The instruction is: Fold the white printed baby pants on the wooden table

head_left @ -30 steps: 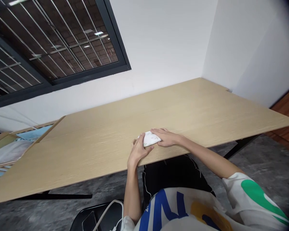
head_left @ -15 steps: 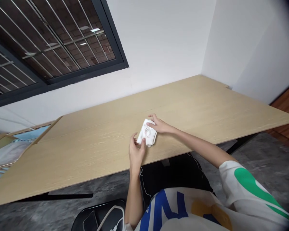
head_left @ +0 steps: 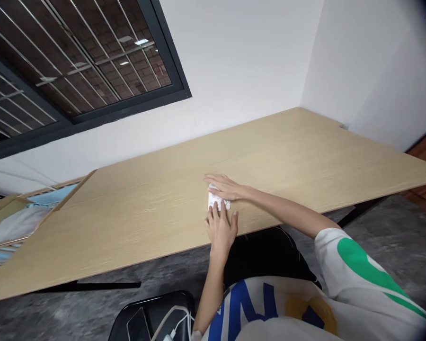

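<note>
On the table [head_left: 156,203], near the front edge, folded white cloth [head_left: 212,198]
Right hand [head_left: 224,186] laid flat over its far part, left hand [head_left: 220,230] touching the near part, fingers slightly apart, neither gripping

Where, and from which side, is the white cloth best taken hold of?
Perhaps pinch the white cloth at its near right corner, coming from the right: it lies flat, the right hand covers its far part, and the left hand leaves that corner bare.

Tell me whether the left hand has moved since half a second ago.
Yes, the left hand has moved right, judged against the dark window frame.
</note>
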{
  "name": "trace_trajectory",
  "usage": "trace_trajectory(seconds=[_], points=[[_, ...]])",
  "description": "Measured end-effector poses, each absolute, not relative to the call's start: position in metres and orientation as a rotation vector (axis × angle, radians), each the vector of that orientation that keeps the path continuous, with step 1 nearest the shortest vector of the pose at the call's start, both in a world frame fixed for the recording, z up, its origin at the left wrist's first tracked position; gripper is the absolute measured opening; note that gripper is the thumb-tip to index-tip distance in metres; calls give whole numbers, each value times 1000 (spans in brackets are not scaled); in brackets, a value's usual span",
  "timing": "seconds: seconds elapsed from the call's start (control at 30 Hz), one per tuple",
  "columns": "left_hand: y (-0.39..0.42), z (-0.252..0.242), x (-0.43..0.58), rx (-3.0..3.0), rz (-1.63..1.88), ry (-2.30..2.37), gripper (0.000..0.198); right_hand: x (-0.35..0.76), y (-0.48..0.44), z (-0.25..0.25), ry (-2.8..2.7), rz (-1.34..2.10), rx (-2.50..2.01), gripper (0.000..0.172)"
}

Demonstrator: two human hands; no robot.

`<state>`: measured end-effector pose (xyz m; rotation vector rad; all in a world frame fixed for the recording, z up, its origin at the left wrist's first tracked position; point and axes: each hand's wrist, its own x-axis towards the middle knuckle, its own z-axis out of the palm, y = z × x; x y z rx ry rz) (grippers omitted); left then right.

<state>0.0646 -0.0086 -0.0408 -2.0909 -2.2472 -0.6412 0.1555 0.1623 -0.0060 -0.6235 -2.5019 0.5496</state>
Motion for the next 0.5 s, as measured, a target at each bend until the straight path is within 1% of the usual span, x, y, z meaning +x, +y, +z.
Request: trace_trajectory(seconds=[0.13,0.23,0.37,0.5], points=[[-8,-44,77,-2075,-541,-2228,63,151,138,-1,-2679,554,-367,64],[-9,-42,80,-2072,-510,-2247,64,141,139,-6,-2718,564,-330,64],[-10,-41,77,-2088,-551,-2227,61,134,158,-21,-2754,573,-539,69],[-9,-45,75,-2083,-584,-2201,64,139,184,-32,-2709,582,-804,71]])
